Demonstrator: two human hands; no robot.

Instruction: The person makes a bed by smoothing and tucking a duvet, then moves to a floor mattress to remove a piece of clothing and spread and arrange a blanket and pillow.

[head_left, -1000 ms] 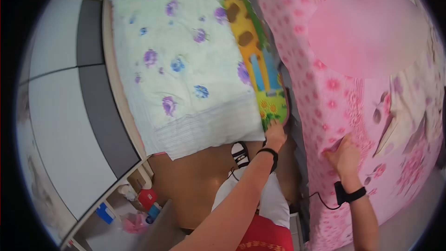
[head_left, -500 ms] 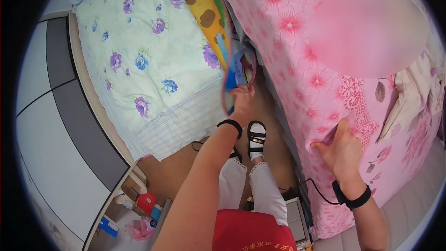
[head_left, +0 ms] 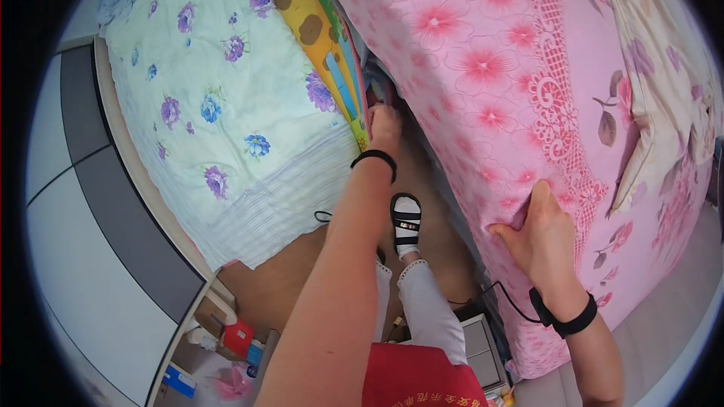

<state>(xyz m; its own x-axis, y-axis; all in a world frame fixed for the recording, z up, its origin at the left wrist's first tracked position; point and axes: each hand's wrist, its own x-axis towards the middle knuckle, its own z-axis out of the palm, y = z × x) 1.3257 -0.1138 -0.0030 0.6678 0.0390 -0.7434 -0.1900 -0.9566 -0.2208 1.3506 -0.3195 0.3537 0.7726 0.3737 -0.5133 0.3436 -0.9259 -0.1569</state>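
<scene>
My left hand reaches into the narrow gap between two beds, fingers closed at the edge of a colourful play mat with yellow, brown-spotted print. Part of the grip is hidden behind the hand and blurred. The mat stands along the side of the bed with the flowered quilt. On the right, my right hand rests on the pink flowered bedspread, thumb and forefinger apart, pressing into the cloth. Its other fingers are mostly hidden.
A cream cloth lies rumpled on the pink bed. Brown floor shows around my sandalled foot. A white and grey cabinet lines the left, above an open compartment with boxes. A black cable hangs beside the pink bed.
My left hand has moved farther into the gap. The mat's curled end, which showed a blue printed picture, has swung mostly out of sight. The view has shifted slightly; my right hand stays on the bedspread.
</scene>
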